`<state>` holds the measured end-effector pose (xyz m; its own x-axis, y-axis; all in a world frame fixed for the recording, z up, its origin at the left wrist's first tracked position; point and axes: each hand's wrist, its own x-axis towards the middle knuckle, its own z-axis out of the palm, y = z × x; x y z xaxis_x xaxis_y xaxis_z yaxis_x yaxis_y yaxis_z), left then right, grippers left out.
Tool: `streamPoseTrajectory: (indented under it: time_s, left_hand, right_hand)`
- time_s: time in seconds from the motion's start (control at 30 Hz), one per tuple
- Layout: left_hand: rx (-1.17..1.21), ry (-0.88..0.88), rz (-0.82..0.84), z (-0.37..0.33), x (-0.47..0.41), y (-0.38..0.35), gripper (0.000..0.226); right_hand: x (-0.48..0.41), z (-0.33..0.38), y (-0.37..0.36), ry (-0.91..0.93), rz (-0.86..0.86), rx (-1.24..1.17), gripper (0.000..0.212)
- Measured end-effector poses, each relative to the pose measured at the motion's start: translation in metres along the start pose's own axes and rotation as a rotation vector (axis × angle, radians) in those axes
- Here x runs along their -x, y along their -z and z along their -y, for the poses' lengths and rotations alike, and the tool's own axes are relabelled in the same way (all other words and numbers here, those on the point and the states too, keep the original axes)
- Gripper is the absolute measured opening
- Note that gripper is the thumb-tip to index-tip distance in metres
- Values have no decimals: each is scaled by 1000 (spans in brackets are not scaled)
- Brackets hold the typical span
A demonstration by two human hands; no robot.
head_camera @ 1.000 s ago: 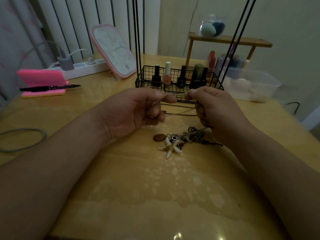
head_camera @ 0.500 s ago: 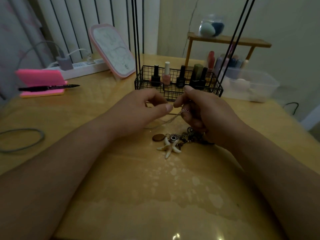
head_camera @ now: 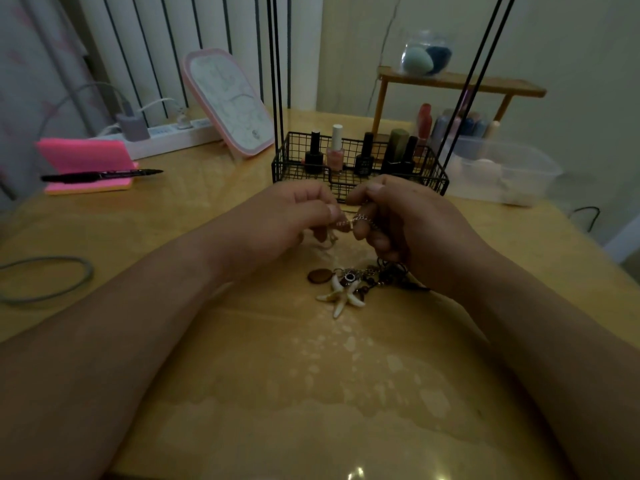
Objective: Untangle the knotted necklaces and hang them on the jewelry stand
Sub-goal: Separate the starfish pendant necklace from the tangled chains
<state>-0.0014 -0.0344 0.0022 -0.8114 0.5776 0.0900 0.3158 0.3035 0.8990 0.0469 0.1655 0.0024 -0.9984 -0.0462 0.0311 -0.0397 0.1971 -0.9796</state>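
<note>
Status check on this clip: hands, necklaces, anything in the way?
Left hand, right hand both pinching a thin chain. Other necklaces tangled on table. Wire basket close behind hands.

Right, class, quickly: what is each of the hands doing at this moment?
Left hand: pinches the thin silver chain necklace.
Right hand: pinches the same chain, fingers curled round it.

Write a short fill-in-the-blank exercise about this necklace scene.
1. The left hand and right hand each pinch the thin chain, whose colour is ____.
2. The black pen lies on a ____ notepad.
3. The tangle of pendants lies on the table, partly under the ____ hand.

Missing words: silver; pink; right.
</note>
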Motion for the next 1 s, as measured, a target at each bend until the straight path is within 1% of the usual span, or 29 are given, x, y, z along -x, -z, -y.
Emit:
streamPoseTrajectory:
  time_s: [0.13, 0.3, 0.33, 0.43, 0.5, 0.57, 0.63, 0.7, 0.73, 0.8, 0.83, 0.9, 1.0]
  left_hand:
    - [247, 62, -101, 0, -2, 4, 21]
    - [269, 95, -218, 3, -5, 9, 26]
    - [218, 88, -249, 4, -6, 8, 27]
    - [-66, 41, -376, 9, -7, 7, 28]
    - [-184, 25, -407, 12, -7, 5, 30]
    - [-297, 6, -378, 13, -7, 2, 36]
    - [-434, -15, -362, 11, -6, -2, 32]
    - [-483, -35, -358, 6, -4, -4, 31]
    - [-427, -59, -344, 5, -3, -6, 28]
    - [-179, -100, -267, 2, 0, -7, 15]
    - [-70, -96, -203, -1, 2, -8, 17]
    - [49, -90, -88, -2, 3, -8, 21]
    - [116, -64, -9, 1, 0, -7, 30]
  right_hand:
    - [-2, -2, 2, -35, 22, -28, 24]
    - [-3, -3, 9, -28, 67, -63, 23]
    - [-3, -3, 9, -21, 75, -60, 24]
    - [-2, -3, 11, 5, 94, -36, 30]
    - [-1, -2, 11, 13, 113, -47, 34]
    - [0, 0, 10, 27, 130, -40, 33]
    - [0, 0, 8, 54, 147, -3, 30]
    - [1, 0, 6, 80, 158, 42, 28]
    - [1, 0, 5, 87, 161, 59, 27]
    - [2, 0, 3, 97, 156, 85, 25]
    - [2, 0, 3, 106, 145, 96, 24]
    - [2, 0, 2, 138, 114, 119, 22]
    - [3, 2, 1, 187, 51, 162, 20]
